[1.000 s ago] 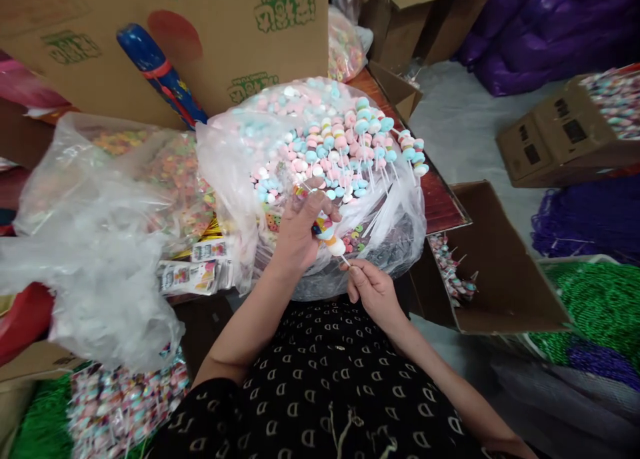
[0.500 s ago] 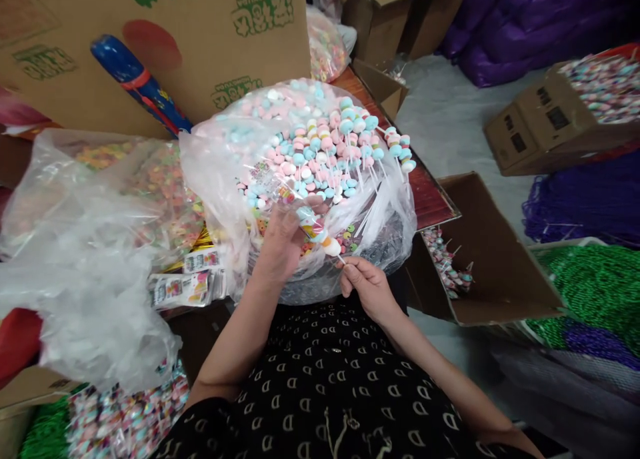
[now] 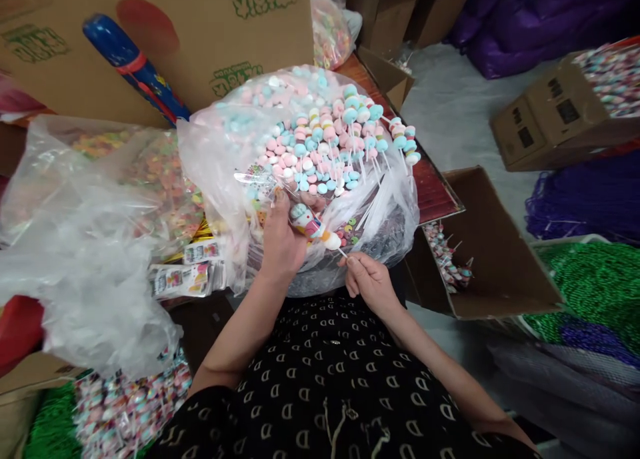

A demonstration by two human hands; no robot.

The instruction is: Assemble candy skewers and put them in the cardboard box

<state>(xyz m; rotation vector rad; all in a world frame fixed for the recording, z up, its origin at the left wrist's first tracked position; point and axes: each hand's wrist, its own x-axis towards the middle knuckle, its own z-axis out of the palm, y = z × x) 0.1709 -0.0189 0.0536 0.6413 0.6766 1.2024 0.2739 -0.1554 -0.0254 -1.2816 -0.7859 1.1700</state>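
"How do the hands stand?"

"The candy stick (image 3: 313,224) is clasped in the left hand (image 3: 283,239), and a clear printed wrapper (image 3: 255,176) is held up just past it. The stick's bare end appears to be pinched by the right hand (image 3: 369,282)."

"What could go wrong here?"

"The thin stick could be bent, or pulled from the pinch, if uneven pressure were applied. The wrapper could be snagged on the candy and torn."

"And farther out?"

"A slack plastic bag (image 3: 393,209) of pastel candy skewers (image 3: 325,139) lies just ahead, and its loose sticks could be knocked out by a careless elbow. Beyond it, a red-brown counter (image 3: 433,192) is seen beside an open cardboard box (image 3: 495,259) of wrapped sticks (image 3: 445,258)."
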